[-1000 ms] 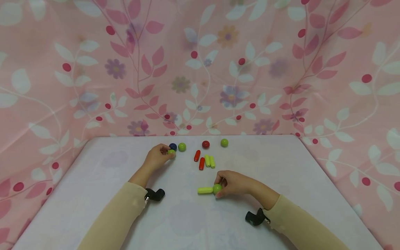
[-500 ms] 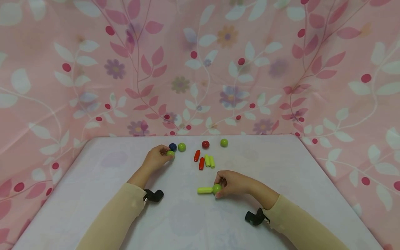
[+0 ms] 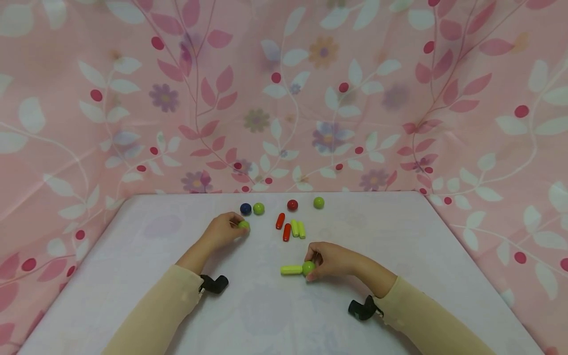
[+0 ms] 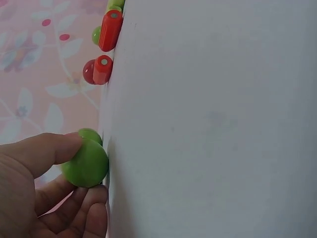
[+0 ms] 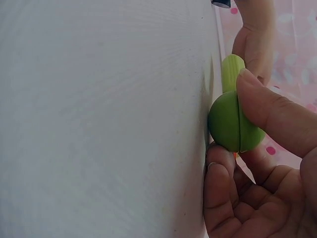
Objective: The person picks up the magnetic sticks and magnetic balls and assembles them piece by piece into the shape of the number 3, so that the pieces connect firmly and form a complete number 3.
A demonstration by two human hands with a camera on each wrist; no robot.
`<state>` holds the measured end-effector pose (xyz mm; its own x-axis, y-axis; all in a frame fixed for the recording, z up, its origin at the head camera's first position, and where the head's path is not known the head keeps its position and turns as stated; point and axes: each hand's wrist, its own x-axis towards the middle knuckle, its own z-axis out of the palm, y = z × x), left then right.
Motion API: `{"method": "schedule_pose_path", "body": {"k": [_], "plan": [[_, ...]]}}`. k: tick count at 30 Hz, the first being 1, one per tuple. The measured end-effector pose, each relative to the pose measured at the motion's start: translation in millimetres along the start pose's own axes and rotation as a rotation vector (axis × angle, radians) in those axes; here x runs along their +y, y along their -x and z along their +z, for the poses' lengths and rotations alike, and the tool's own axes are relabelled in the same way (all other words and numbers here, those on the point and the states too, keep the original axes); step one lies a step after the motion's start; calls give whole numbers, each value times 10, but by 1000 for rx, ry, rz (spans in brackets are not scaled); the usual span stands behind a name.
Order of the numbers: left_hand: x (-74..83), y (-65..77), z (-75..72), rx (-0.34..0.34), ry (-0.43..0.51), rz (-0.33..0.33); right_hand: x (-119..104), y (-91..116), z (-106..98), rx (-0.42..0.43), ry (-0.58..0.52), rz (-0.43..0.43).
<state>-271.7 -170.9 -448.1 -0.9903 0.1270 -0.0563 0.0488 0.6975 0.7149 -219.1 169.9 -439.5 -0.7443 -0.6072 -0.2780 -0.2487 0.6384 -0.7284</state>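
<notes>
My left hand (image 3: 223,230) pinches a green ball (image 4: 85,163) between thumb and fingers, low over or on the white table. Just beyond it sit a dark blue ball (image 3: 245,209) and another green ball (image 3: 259,208). Near the middle of the table, my right hand (image 3: 334,260) pinches a third green ball (image 5: 231,121), which shows a seam line in the right wrist view. A yellow-green stick (image 3: 291,270) lies end-on against this ball, pointing left. Whether the stick is fixed into the ball I cannot tell.
Beyond my hands lie two red sticks (image 3: 286,232) and two yellow-green sticks (image 3: 298,229). At the back of the white table (image 3: 377,222) are a red ball (image 3: 292,205) and a green ball (image 3: 318,202). A floral pink cloth (image 3: 284,98) hangs behind.
My left hand has drawn the green ball a little towards me, away from the blue ball, which now shows fully. My right hand, its ball and the stick have stayed in place.
</notes>
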Motion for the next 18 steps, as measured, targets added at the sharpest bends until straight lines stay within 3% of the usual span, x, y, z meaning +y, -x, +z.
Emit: {"method": "schedule_pose_path", "body": {"k": [14, 18], "plan": [[37, 195, 56, -97, -33, 98, 18, -8, -8, -3, 11, -4], [77, 256, 68, -142, -43, 100, 12, 0, -14, -5, 15, -11]]}}
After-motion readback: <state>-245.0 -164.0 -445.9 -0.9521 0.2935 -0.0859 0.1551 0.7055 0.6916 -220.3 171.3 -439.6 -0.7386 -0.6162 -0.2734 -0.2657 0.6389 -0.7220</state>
